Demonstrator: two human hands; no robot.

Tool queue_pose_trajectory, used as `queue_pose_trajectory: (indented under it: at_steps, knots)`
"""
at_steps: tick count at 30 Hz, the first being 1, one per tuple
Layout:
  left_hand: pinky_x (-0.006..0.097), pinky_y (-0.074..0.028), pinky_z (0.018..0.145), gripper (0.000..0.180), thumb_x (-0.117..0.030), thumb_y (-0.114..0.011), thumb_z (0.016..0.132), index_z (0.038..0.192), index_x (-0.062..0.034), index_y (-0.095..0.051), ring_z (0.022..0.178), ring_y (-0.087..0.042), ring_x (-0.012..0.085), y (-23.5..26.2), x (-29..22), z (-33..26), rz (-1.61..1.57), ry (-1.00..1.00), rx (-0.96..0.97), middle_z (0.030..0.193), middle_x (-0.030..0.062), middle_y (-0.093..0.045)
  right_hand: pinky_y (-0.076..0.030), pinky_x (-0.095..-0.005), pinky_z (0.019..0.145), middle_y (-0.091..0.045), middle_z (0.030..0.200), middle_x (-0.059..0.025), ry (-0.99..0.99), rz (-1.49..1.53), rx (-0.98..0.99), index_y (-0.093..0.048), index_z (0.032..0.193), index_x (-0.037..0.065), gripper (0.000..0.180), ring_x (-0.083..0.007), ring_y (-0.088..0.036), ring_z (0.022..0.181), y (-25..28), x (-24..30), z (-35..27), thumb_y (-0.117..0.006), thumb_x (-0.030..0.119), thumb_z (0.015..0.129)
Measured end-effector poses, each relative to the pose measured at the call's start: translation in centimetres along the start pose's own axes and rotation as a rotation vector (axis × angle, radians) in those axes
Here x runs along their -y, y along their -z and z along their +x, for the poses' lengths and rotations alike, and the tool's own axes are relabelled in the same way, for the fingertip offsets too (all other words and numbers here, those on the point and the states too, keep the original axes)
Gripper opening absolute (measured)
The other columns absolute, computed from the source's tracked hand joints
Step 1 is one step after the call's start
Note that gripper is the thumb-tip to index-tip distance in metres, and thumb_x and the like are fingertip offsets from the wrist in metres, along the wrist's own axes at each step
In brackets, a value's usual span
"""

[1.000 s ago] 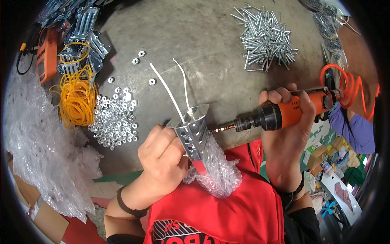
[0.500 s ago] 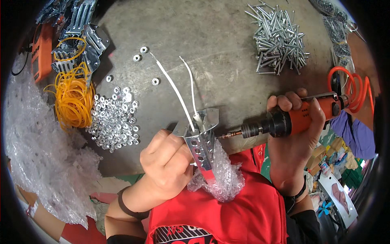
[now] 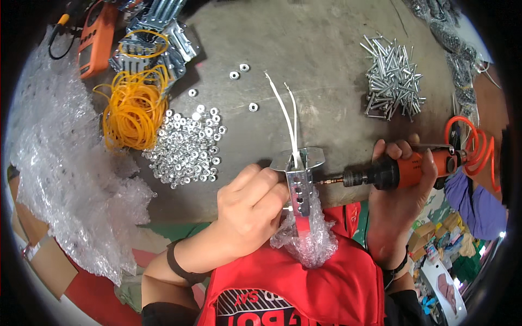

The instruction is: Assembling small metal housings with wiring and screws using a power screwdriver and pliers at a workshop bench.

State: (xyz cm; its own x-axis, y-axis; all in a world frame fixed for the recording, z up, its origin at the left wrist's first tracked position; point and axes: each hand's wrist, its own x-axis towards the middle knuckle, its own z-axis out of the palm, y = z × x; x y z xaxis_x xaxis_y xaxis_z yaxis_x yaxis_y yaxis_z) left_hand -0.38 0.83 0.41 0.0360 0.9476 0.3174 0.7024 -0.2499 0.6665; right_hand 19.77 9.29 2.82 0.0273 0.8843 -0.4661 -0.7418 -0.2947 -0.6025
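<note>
My left hand [image 3: 251, 204] is closed around the left side of a slotted metal bracket [image 3: 298, 193]. The bracket stands nearly upright with a flat flange on top. Two white wires [image 3: 286, 111] with bare ends rise out of it. Clear bubble wrap [image 3: 318, 236] covers its lower part, against my red clothing. In my right hand [image 3: 399, 201] is an orange and black power screwdriver [image 3: 408, 171], lying level. Its bit points left at the bracket's right side; whether the tip touches a screw there is hard to tell. My left fingertips are hidden behind the bracket.
Flanged nuts [image 3: 187, 146] lie in a pile, a few loose beyond. Yellow rubber bands [image 3: 133, 111], metal brackets [image 3: 176, 49] and an orange meter [image 3: 98, 41] sit far left. Screws [image 3: 394, 79] are heaped far right. Bubble wrap [image 3: 65, 152] covers the left; an orange coiled hose [image 3: 478, 152] trails right.
The whole view has shifted, so the table items appear farther right. The bracket and its wires stand straighter. Both hands keep their holds, with the screwdriver bit still at the bracket's right side.
</note>
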Motion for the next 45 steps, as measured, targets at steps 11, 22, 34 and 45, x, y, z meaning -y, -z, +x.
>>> queue_pose_trajectory:
  at_steps: [11,22,34,45]
  knots:
    - [0.024,-0.044,0.054,0.057,-0.001,-0.065,0.079,0.131,0.0017,-0.041,0.056,-0.055,0.0127,4.0,-3.9,-1.4,-0.433,0.508,0.076,0.069,0.0073,-0.062,-0.048,-0.0356,0.083,-0.055,0.088,-0.0032,-0.023,0.082,0.043,-0.054,0.111,0.005,0.033,-0.0173,-0.056,0.085,-0.4,0.2,0.2,-0.065,0.026,0.088]
    - [0.039,-0.041,0.102,0.083,0.005,-0.058,0.084,0.150,0.0024,-0.008,0.120,-0.054,0.0270,3.0,-3.4,-3.7,-1.032,0.542,-0.036,0.132,0.0202,-0.052,-0.047,-0.0287,0.080,-0.057,0.106,-0.0055,0.336,-0.764,0.345,-0.042,0.133,0.003,0.051,-0.0121,-0.056,0.090,0.7,8.4,2.1,-0.060,0.010,0.087]
    - [0.034,-0.047,0.094,0.060,-0.003,-0.055,0.090,0.146,-0.0058,-0.034,0.114,-0.058,0.0265,6.8,-4.5,-1.0,-1.256,0.679,0.018,0.130,0.0136,-0.055,-0.040,-0.0407,0.100,-0.054,0.125,-0.0181,1.302,-1.896,0.178,-0.059,0.122,0.003,0.046,-0.0351,-0.052,0.116,1.0,12.7,2.8,-0.066,0.004,0.076]
    - [0.036,-0.051,0.083,0.043,-0.016,-0.063,0.072,0.114,-0.0086,-0.064,0.098,-0.062,0.0259,8.5,-9.8,3.7,0.573,-0.392,-0.106,0.108,0.0108,-0.064,-0.052,-0.0353,0.071,-0.066,0.096,-0.0112,-0.182,-1.410,1.005,-0.057,0.116,-0.001,0.048,-0.0194,-0.065,0.081,-3.3,2.6,-4.7,-0.075,0.020,0.077]
